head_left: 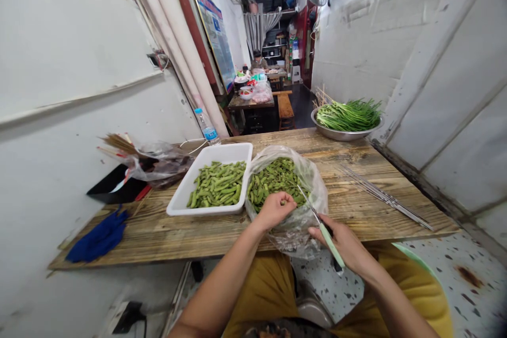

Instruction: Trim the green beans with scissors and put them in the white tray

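yellow shorts [259, 296] show below the near edge of the wooden worktop [356, 206], where two bare hands work over an open clear plastic bag [303, 235] of green soybean pods [275, 179]. the left hand [274, 210] is curled, its fingertips pinching a small pod at the bag's mouth. the right hand [343, 245] grips a green-handled knife [331, 245], its blade reaching toward the pods. just beside the bag, a white plastic tray [209, 149] holds more pods. long steel skewers [384, 198] lie to the right, with a blue cloth [98, 237] at the left end. a water bottle [206, 127] stands at the far edge near a steel bowl of garlic chives [346, 116]. beyond, a seated person [258, 60] is at a food-laden table [250, 104].
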`<control>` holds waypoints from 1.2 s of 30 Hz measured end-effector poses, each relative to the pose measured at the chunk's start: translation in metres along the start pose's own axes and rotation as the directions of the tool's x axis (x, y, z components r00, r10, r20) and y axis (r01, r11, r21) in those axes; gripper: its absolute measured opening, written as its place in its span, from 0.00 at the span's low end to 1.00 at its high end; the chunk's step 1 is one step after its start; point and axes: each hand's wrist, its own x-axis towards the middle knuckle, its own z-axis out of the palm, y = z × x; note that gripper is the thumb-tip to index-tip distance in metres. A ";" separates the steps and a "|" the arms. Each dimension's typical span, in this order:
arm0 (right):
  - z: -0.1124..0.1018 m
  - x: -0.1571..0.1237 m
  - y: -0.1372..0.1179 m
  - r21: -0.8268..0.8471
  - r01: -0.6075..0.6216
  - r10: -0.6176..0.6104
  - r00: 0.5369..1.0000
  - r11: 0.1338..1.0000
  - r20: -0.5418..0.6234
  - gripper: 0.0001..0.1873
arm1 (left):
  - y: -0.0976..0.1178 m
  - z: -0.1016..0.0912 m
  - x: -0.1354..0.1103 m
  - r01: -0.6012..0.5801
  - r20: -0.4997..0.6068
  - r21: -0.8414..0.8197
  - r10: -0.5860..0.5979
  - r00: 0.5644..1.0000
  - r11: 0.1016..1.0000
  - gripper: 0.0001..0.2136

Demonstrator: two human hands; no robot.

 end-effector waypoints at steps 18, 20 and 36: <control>0.004 0.008 -0.007 -0.157 -0.015 0.014 1.000 0.988 -0.004 0.26 | 0.010 -0.004 -0.012 0.053 -0.051 -0.025 -0.054 0.997 0.998 0.08; 0.005 0.008 -0.007 -0.191 -0.027 0.027 1.000 0.981 -0.004 0.28 | 0.009 -0.002 -0.012 0.051 -0.058 -0.010 -0.051 0.997 0.999 0.07; 0.011 0.010 -0.006 -0.244 -0.026 0.015 0.999 0.969 -0.047 0.18 | -0.003 0.001 -0.019 -0.023 -0.174 0.075 0.036 0.984 0.997 0.05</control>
